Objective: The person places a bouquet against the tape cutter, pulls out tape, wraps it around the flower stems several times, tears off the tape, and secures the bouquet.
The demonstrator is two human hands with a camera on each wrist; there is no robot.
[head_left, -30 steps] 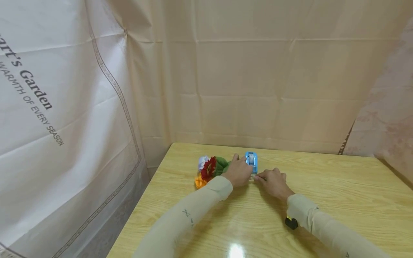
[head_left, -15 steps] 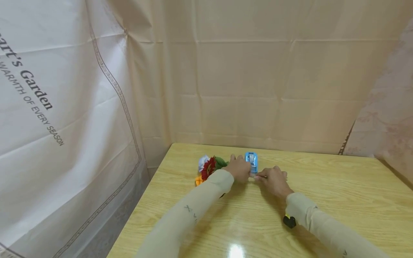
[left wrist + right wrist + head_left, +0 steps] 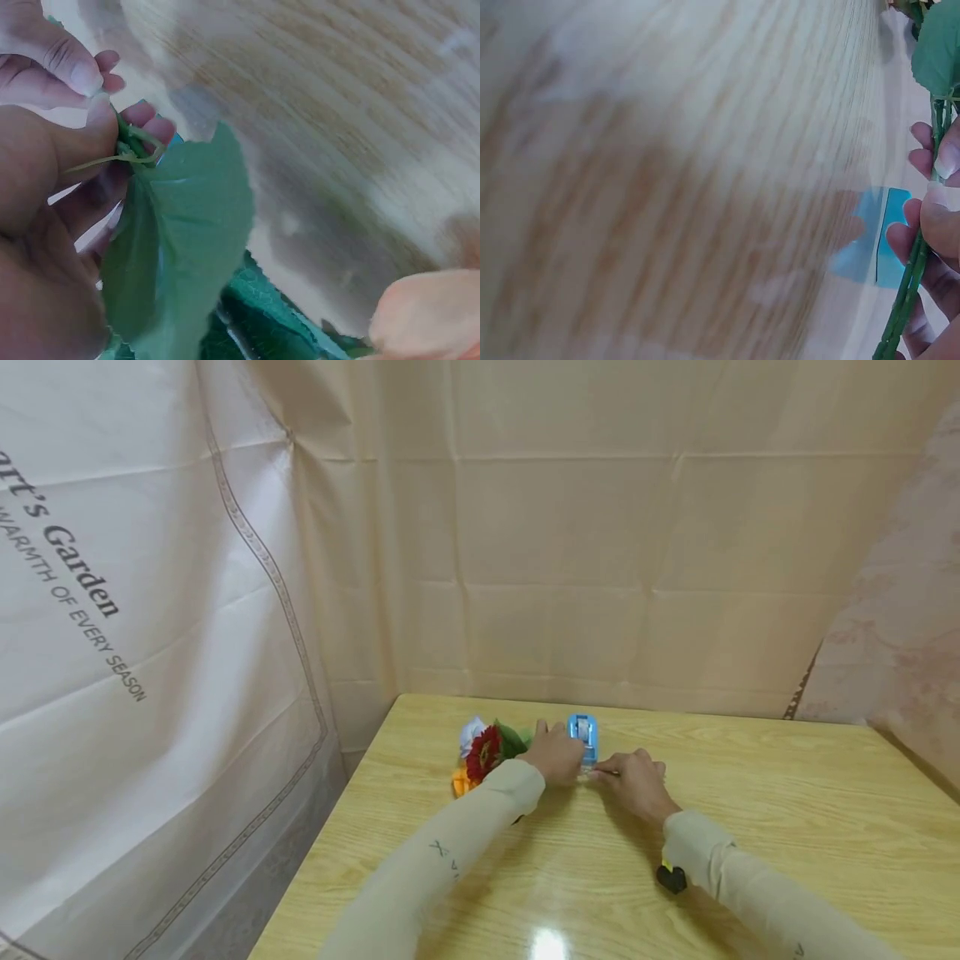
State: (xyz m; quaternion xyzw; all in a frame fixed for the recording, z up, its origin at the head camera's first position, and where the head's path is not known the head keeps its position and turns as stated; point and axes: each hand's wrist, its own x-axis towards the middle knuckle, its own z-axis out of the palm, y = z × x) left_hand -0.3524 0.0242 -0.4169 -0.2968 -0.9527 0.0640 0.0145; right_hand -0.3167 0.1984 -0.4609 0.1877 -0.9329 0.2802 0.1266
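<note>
A bunch of artificial flowers, with a red flower [image 3: 483,753], a white flower [image 3: 471,735] and an orange flower [image 3: 462,782], points left in the head view. My left hand [image 3: 557,758] pinches its green stems just below a broad leaf [image 3: 187,217]. A thin pale-green strand [image 3: 127,157] loops by the stems there. Farther down, my right hand [image 3: 636,785] pinches the stems [image 3: 909,296] between thumb and fingers, its thumb close to the left thumb. Just behind the hands stands a blue tape dispenser [image 3: 582,735]. Whether tape lies on the stems is unclear.
Everything is on a light wood-grain table [image 3: 750,793]. A beige cloth [image 3: 555,560] hangs along its back edge, and a white printed cloth [image 3: 135,635] hangs on the left. A small black object [image 3: 671,878] sits by the right cuff.
The left hand has shifted and turned slightly at the stems, and the flowers have turned a little with it. The right hand keeps its pinch almost in place.
</note>
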